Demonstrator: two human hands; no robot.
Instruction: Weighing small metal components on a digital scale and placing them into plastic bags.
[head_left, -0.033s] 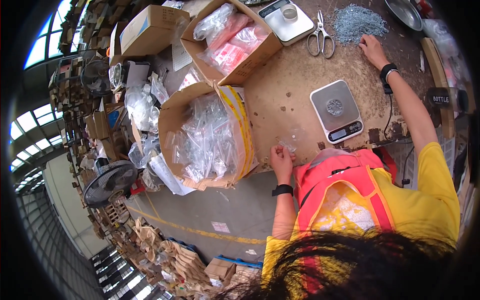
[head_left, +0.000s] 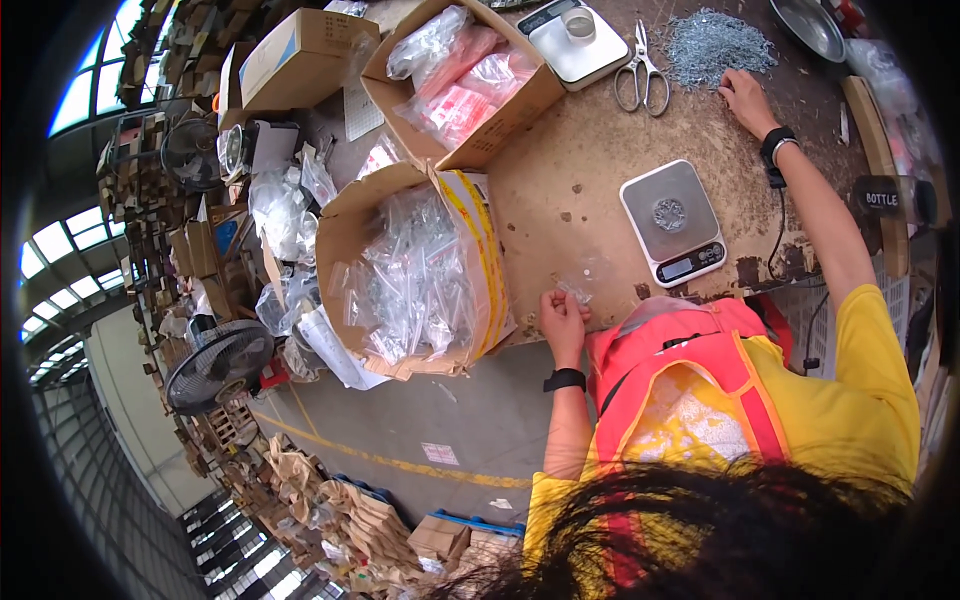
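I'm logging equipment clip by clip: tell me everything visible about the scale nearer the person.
The scale is a flat white unit with a squarish grey plate, seemingly metal, and a dark display and buttons along its near edge. It lies flat on the worn brown tabletop, slightly askew. A round cluster of small silvery pieces sits on the plate. The reading is illegible.

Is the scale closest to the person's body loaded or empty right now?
Loaded: a small round heap of shiny metal pieces sits on the plate of the scale, with bare plate around it.
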